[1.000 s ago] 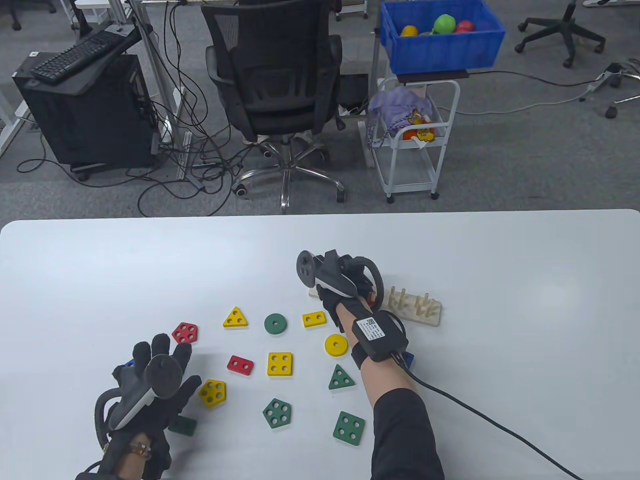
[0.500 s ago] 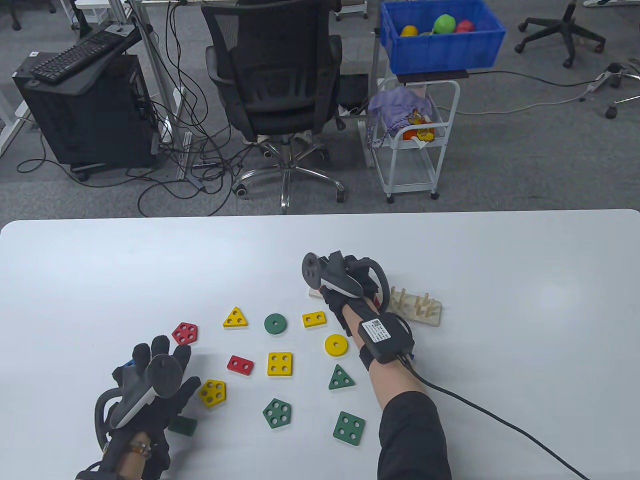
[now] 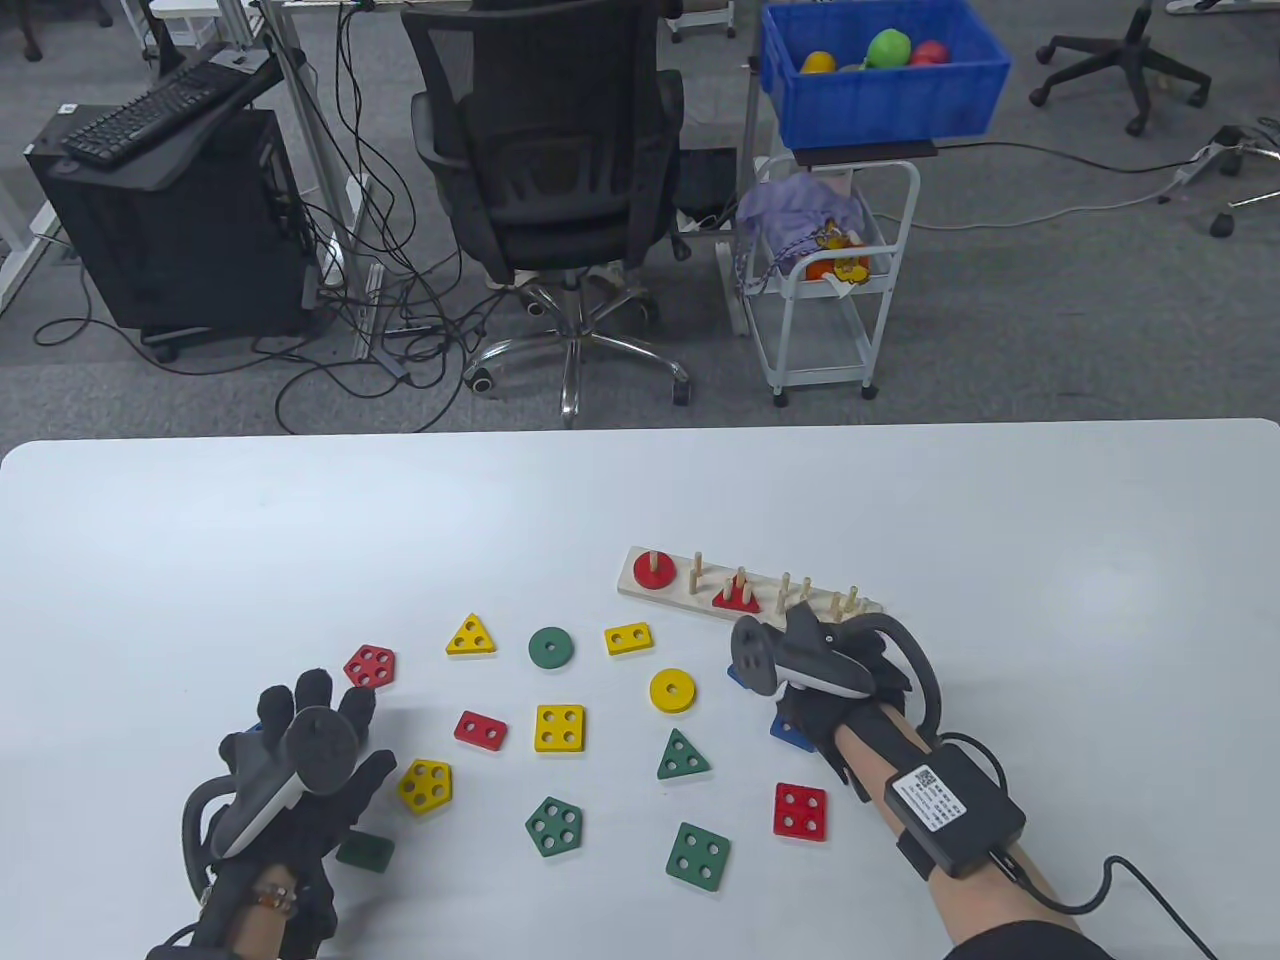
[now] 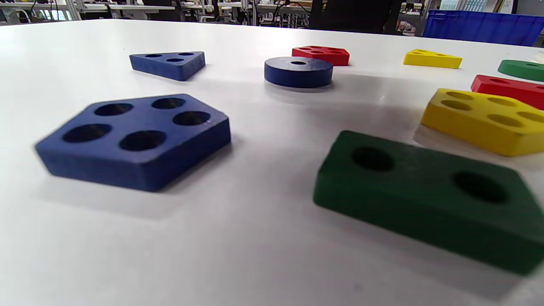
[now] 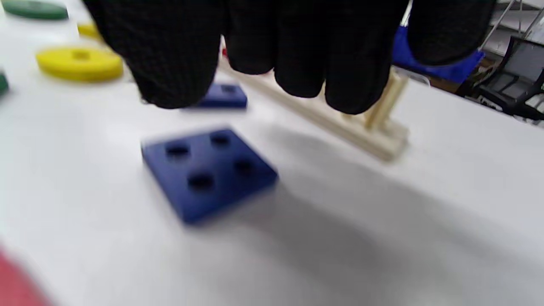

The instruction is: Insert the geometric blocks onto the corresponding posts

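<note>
The wooden post board [image 3: 835,607] lies right of the table's middle. A red disc [image 3: 654,571] sits on its single post and a red triangle [image 3: 737,597] on its three posts; the other posts are bare. My right hand [image 3: 800,700] hovers just in front of the board, holding nothing. In the right wrist view its fingers [image 5: 297,63] hang above a blue square [image 5: 208,172] without touching it, and a blue rectangle [image 5: 223,95] lies behind. My left hand [image 3: 300,710] rests at the front left with fingers spread, holding nothing.
Loose blocks lie between the hands, among them a yellow disc [image 3: 673,690], a green triangle [image 3: 682,757], a red square [image 3: 800,811] and a green square [image 3: 698,856]. A blue pentagon [image 4: 136,138] and a green rectangle [image 4: 425,195] lie by my left hand.
My right hand has drawn back from the post board toward me and to the right, uncovering the red disc and red triangle on their posts. My left hand has barely moved.
</note>
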### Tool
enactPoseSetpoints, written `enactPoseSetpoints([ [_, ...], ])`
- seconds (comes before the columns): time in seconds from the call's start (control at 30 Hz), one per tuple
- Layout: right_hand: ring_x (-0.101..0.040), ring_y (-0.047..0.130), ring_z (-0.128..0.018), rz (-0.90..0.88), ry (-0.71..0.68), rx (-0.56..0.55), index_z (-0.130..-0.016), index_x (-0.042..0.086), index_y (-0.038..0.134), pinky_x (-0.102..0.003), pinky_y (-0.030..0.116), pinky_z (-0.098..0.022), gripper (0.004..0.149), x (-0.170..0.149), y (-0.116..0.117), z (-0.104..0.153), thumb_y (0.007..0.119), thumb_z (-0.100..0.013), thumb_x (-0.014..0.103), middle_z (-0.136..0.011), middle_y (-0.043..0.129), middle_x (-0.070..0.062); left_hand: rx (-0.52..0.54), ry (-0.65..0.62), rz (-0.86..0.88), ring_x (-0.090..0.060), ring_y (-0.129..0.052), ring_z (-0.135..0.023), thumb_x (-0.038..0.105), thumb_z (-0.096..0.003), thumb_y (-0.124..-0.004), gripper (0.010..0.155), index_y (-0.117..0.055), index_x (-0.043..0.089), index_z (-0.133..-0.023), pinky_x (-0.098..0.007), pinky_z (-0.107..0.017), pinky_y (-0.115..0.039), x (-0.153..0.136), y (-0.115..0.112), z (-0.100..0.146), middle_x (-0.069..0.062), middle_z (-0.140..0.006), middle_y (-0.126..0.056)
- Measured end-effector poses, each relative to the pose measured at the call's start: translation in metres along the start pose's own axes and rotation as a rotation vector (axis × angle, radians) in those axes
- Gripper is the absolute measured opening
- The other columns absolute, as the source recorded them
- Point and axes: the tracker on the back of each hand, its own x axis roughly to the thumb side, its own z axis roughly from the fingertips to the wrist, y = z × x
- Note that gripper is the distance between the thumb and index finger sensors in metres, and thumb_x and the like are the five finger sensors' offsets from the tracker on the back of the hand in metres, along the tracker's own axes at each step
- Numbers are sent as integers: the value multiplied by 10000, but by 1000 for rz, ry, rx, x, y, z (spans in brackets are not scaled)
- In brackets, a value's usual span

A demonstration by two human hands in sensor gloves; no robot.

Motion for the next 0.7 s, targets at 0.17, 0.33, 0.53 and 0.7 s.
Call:
enactPoseSetpoints([
  [0.17,-401,887,-806,-81,-29,8,-980,199,656,-653,690,-577,691,1,24,6,856,-383,483,-990,772,-125,-1,-3,-15,-317,-76,-1158,677,-481,-520,722,-251,484,-1122,-673,-797,-190,1,-2,1,78,-1226,-24],
  [0.33,-351,957,-731,-42,-18,-107,-937,185,683,-634,724,-561,644,8,30,8,891,-368,403,-908,848,-116,-1,-6,-20,-318,-77,-1158,676,-481,-520,722,-252,482,-1123,-674,-796,-191,2,-2,1,78,-1226,-26],
  [0.53,-347,988,-679,32,-51,-159,-929,144,702,-623,732,-558,648,16,31,9,897,-357,376,-861,890,-144,0,-7,-17,-319,-80,-1158,676,-481,-521,720,-256,483,-1122,-674,-796,-193,2,-3,1,77,-1227,-27],
  [0.7,-350,962,-710,5,-76,-200,-943,164,682,-641,710,-568,658,12,26,10,901,-361,379,-893,861,-134,6,-14,-12,-319,-79,-1158,676,-481,-521,720,-256,483,-1122,-674,-796,-192,3,-2,1,77,-1227,-30],
])
